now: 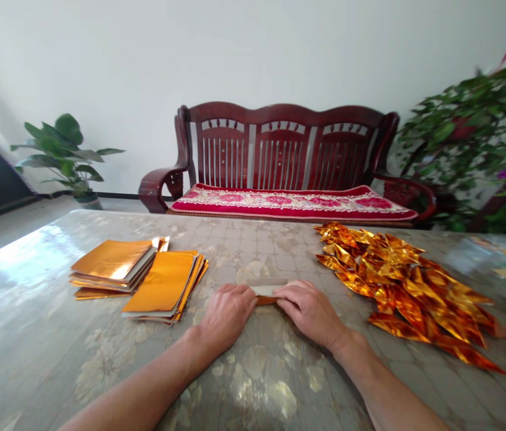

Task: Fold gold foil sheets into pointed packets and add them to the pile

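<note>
Between my hands, at the middle of the table, is a sheet of gold foil paper [265, 290], its pale back facing up and a gold strip showing along the near edge. My left hand [231, 308] is closed on the sheet's left end, fingers bent together. At its right end my right hand [306, 306] pinches the paper, thumb and fingertips near the gold strip. The fingertips hide both ends of the sheet. Left of my hands lie two stacks of gold foil paper, a nearer one [160, 284] and a farther one [111, 258].
A heap of folded gold foil pieces [396, 281] spreads over the table's right side. Beyond it lies a clear plastic bag [481, 254]. A wooden bench [279, 149] with a red patterned cushion [293, 202] stands behind the table [113, 371]. Potted plants flank it.
</note>
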A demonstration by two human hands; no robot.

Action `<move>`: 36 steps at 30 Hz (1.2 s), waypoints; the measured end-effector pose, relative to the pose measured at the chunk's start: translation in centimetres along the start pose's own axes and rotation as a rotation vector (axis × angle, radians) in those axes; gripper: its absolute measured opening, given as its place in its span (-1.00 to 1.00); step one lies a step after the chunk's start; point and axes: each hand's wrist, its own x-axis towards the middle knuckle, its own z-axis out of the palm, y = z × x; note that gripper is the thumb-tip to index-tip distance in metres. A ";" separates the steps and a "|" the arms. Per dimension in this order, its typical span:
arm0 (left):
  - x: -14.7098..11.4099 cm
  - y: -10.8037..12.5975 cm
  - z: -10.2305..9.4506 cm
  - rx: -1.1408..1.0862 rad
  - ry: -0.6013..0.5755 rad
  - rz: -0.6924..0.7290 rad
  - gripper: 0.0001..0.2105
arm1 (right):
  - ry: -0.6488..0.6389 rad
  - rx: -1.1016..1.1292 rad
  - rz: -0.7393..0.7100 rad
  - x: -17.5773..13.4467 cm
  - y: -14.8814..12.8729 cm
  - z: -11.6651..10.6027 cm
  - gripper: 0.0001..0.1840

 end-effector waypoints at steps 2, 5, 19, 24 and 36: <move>0.1 -0.2 0.0 -0.011 0.010 -0.010 -0.73 | 0.017 0.008 0.085 0.1 0.2 -0.1 -0.76; 0.3 -0.5 -0.1 -0.039 0.043 -0.046 -0.73 | 0.044 0.017 0.192 0.3 0.5 -0.2 -0.71; 1.2 -0.3 0.4 -0.081 0.102 -0.202 -0.78 | 0.107 -0.027 0.302 0.7 -0.1 0.9 -0.84; 1.3 -0.4 0.5 -0.082 0.104 -0.226 -0.80 | 0.115 -0.050 0.318 0.7 -0.2 1.1 -0.84; 1.5 -0.1 0.7 -0.014 0.105 -0.256 -0.84 | 0.132 -0.072 0.342 0.8 -0.1 1.6 -0.84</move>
